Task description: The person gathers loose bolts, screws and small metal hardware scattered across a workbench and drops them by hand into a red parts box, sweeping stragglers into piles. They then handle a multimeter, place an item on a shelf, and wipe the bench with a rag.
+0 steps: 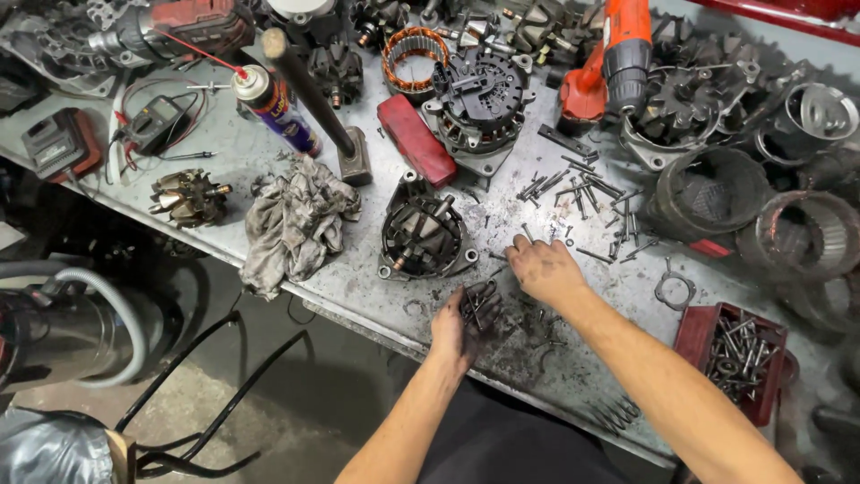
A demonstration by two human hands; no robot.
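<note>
Left hand (459, 324) cupped palm-up at table (269, 161) edge, holding a small pile of screws (480, 300); right hand (544, 269) flat, fingers spread on table at its 1 o'clock; alternator housing (421, 231) at 10 o'clock; rag (294, 224) further left.

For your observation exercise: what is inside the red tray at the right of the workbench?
The red tray holds a loose heap of metal bolts and screws. Its floor and whatever lies beneath the heap are covered, so nothing more can be told.
</note>
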